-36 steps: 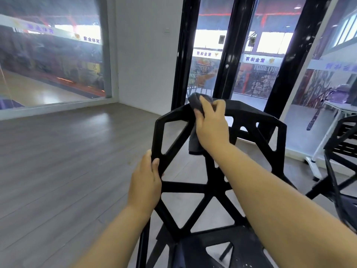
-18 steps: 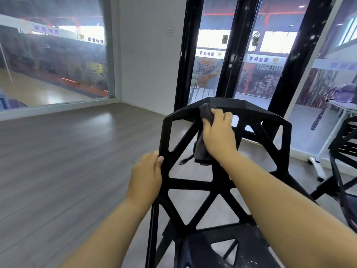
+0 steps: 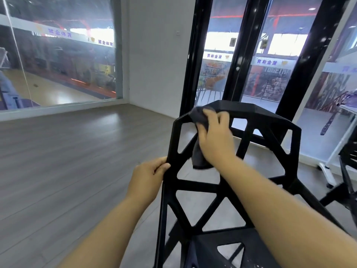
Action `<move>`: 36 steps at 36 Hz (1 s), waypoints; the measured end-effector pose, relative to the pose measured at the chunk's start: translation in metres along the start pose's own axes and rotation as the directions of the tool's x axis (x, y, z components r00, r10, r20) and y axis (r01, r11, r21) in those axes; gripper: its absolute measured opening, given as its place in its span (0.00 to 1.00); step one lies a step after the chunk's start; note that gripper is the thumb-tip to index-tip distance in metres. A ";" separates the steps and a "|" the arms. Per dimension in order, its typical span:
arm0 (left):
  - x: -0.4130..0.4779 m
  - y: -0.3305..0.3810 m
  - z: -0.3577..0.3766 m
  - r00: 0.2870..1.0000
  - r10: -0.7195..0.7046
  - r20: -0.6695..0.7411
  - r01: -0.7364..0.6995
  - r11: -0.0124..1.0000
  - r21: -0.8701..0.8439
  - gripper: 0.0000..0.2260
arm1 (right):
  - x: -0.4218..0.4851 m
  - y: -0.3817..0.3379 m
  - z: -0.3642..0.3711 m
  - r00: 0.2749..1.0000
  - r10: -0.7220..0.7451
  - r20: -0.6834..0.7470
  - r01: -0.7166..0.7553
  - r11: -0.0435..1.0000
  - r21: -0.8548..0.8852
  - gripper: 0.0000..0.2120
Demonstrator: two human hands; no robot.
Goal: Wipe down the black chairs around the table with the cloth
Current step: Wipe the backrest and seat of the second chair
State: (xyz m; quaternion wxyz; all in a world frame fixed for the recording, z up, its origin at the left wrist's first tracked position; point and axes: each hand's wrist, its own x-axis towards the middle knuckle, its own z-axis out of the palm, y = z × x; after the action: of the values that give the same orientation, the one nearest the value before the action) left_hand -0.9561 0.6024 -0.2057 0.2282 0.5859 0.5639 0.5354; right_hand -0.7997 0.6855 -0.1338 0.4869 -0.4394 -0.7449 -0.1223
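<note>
A black chair point(image 3: 267, 120) with an open lattice backrest stands right in front of me, its seat near the bottom edge. My right hand point(image 3: 214, 140) presses a dark grey cloth point(image 3: 199, 116) against the top left corner of the backrest; part of the cloth hangs down behind a slanted strut. My left hand point(image 3: 147, 177) grips the left side bar of the backrest, fingers wrapped round its edge. My right forearm hides part of the lattice.
A second black chair point(image 3: 347, 157) stands at the right edge beside a white table leg point(image 3: 332, 157). Black window frames point(image 3: 195, 55) and glass rise just behind the chair. Grey wood floor point(image 3: 67, 161) stretches to the left.
The chair back has shifted right in my view. My right hand with the cloth slid along the top left part of the backrest. My left hand kept its grip on the left bar.
</note>
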 end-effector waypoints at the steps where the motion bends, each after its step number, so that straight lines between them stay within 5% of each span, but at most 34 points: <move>1: 0.000 0.000 0.000 1.000 0.000 0.001 0.000 1.000 -0.014 0.20 | 0.014 -0.003 -0.003 1.000 0.015 -0.023 -0.016 1.000 -0.001 0.17; 5: 0.000 -0.001 0.000 1.000 -0.003 -0.003 0.003 1.000 -0.018 0.19 | 0.027 -0.019 0.001 0.999 -0.002 -0.035 0.001 0.999 -0.042 0.17; 10: 0.003 -0.003 -0.001 0.999 -0.051 0.020 0.051 0.998 -0.024 0.10 | -0.022 -0.030 0.019 0.952 -0.304 0.029 0.303 0.953 0.010 0.17; 17: -0.005 -0.005 -0.010 0.991 -0.079 0.110 0.088 0.993 -0.082 0.12 | -0.072 -0.012 0.010 0.848 -0.445 0.287 0.451 0.891 0.050 0.21; 24: -0.009 -0.001 -0.008 0.975 -0.143 0.169 0.185 0.946 -0.267 0.17 | -0.034 -0.014 0.007 0.985 -0.119 0.123 0.115 0.993 0.041 0.18; 36: -0.015 -0.005 0.002 0.990 -0.136 0.043 0.142 0.970 -0.195 0.16 | -0.142 -0.013 0.020 0.900 -0.295 0.323 0.284 0.955 0.081 0.19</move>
State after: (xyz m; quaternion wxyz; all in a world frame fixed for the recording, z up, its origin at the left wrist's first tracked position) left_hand -0.9538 0.5909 -0.2163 0.3307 0.5270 0.5442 0.5628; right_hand -0.8019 0.6140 -0.2588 0.3383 -0.3304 -0.8748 -0.1057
